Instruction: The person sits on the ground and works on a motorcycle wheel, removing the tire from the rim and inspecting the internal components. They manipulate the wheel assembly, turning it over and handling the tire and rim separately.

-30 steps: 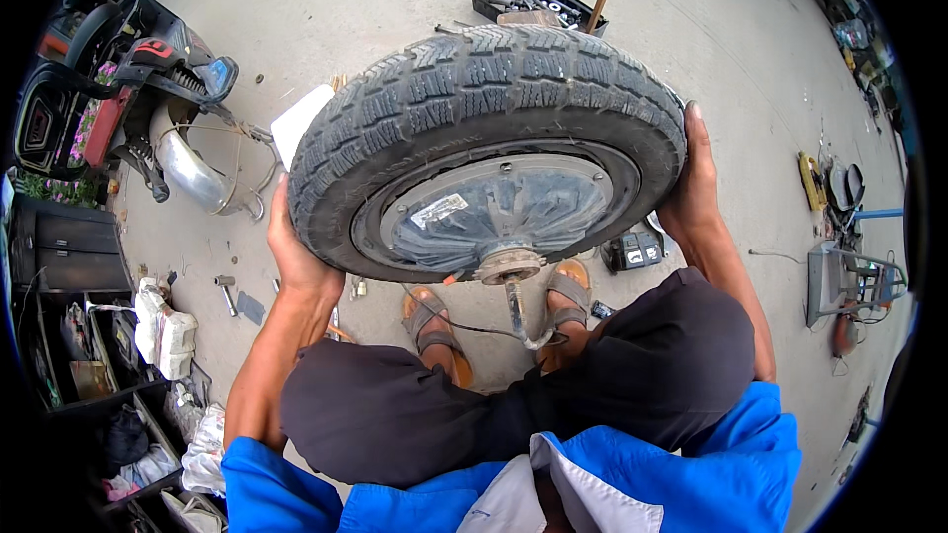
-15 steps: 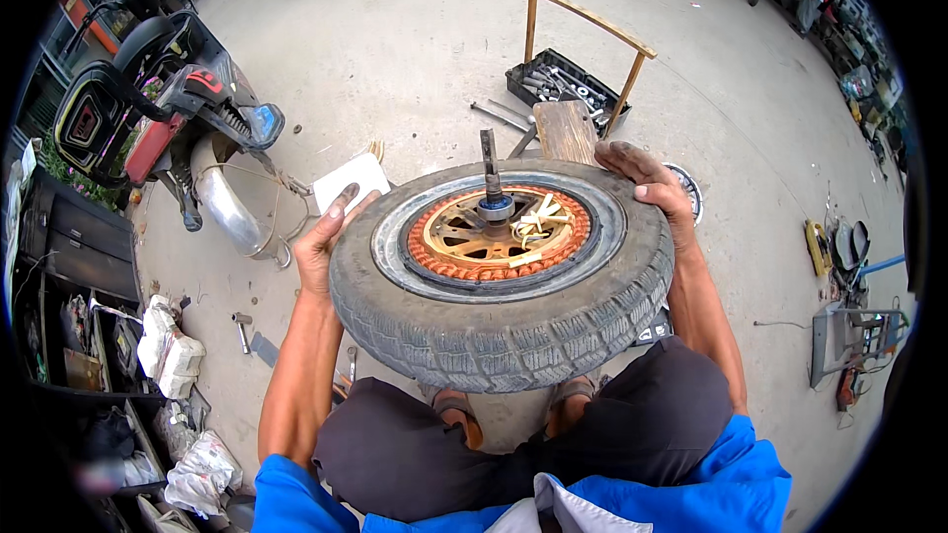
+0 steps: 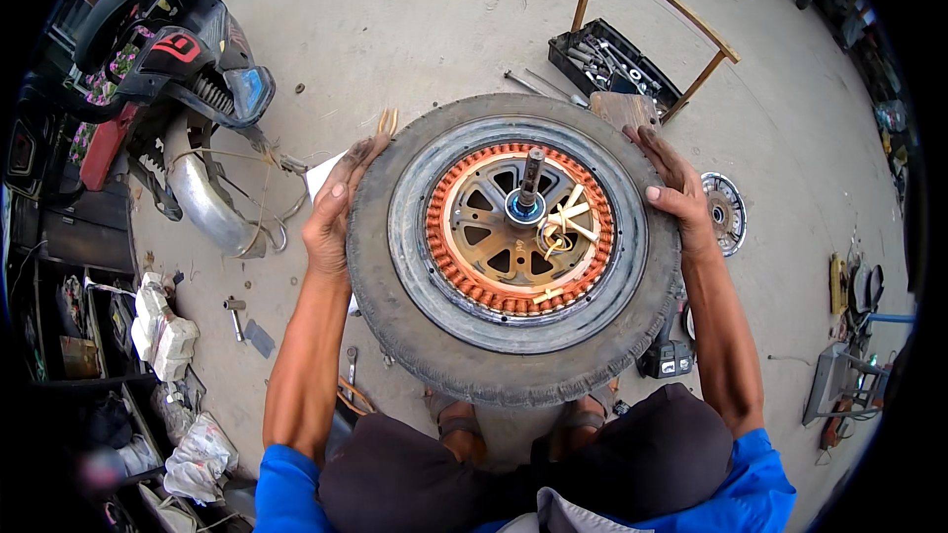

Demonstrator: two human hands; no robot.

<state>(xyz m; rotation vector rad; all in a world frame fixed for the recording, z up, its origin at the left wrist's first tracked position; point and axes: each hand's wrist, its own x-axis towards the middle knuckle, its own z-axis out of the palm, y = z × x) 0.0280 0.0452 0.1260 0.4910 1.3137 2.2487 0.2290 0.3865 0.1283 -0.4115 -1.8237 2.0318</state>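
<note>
Between my hands is a motor wheel [image 3: 499,370] with a black treaded tyre and a grey rim, its open side facing up toward me. Inside sits a stator [image 3: 444,237] ringed with copper windings. A dark axle [image 3: 534,170] rises from its centre through a bearing [image 3: 524,205]. Pale connectors on wires [image 3: 568,222] lie on the stator's right side. My left hand [image 3: 339,205] grips the tyre's left edge, and my right hand [image 3: 683,195] grips its right edge. The fingertips of both are dark with grime. My knees are below the near edge of the tyre.
Beyond the wheel stand a wooden board [image 3: 624,109] and a black toolbox [image 3: 617,64] with a wooden handle. A round metal cover [image 3: 726,215] lies right of my right hand. A partly dismantled scooter [image 3: 188,69] is at the left. A socket wrench [image 3: 235,318] lies on the floor.
The wheel has tipped so its open face turns more toward me, and less tread shows. Both hands keep their hold on the tyre. The view has shifted slightly.
</note>
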